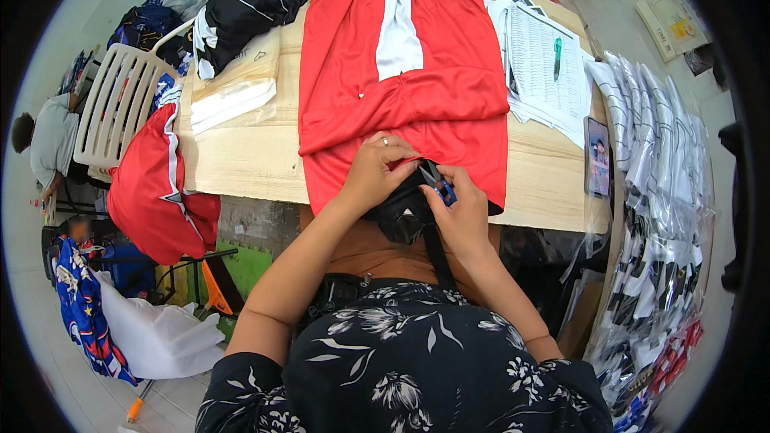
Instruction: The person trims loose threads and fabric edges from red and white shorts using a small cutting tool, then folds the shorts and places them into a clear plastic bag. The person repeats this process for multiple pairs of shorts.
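Note:
Red shorts (343,42) with a white centre panel and a striped waistband lie spread on the wooden table (240,162), the waistband at the far side. Their lower part is folded over on itself, and the near edge hangs toward my lap. My left hand (379,168), with a ring on one finger, pinches the red fabric at the near hem, where black fabric (400,207) shows. In my right hand (463,210) are small blue-handled thread snips (442,187), their metal blades pointing at the cloth beside my left fingertips. Whether the blades touch a thread cannot be made out.
Bundled black garments (246,12) and plastic packaging (237,90) lie left; red shorts (159,192) hang over the left edge. Printed papers (535,54) with a green pen (557,60) and a phone (597,156) lie right, beside stacked bagged garments (656,162). A person (54,138) sits far left.

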{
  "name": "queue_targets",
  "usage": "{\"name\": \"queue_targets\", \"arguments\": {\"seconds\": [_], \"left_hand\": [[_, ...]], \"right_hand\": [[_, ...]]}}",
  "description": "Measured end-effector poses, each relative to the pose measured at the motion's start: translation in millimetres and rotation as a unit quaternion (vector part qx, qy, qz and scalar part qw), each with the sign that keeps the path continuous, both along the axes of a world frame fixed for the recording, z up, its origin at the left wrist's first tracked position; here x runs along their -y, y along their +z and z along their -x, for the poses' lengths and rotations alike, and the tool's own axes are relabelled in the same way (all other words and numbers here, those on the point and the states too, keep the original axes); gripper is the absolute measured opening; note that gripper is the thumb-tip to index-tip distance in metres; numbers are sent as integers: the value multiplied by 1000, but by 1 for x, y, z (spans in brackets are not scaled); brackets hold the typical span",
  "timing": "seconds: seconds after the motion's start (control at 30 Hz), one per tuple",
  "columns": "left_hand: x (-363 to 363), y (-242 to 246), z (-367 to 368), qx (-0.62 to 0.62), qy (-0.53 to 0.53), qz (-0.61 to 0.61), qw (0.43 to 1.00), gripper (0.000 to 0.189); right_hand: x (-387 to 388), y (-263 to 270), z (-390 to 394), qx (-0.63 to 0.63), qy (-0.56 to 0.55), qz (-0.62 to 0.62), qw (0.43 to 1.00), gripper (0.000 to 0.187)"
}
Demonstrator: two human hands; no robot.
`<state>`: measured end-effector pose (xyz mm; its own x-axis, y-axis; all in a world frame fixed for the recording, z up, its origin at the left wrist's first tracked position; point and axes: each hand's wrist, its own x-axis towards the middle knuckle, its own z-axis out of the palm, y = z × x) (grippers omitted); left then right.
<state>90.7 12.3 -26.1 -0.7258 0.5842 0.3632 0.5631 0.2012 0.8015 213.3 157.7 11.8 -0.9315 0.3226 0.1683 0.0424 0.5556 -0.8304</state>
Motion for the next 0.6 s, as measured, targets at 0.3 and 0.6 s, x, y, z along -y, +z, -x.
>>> {"name": "queue_targets", "arguments": {"seconds": [0.3, 0.6], "left_hand": [[-2, 4, -8, -113, 42, 50, 991, 16], [-2, 4, -9, -125, 45, 46, 990, 14]], "right_hand": [[2, -11, 10, -46, -7, 12, 999, 26], [1, -3, 9, -14, -9, -34, 999, 21]]}}
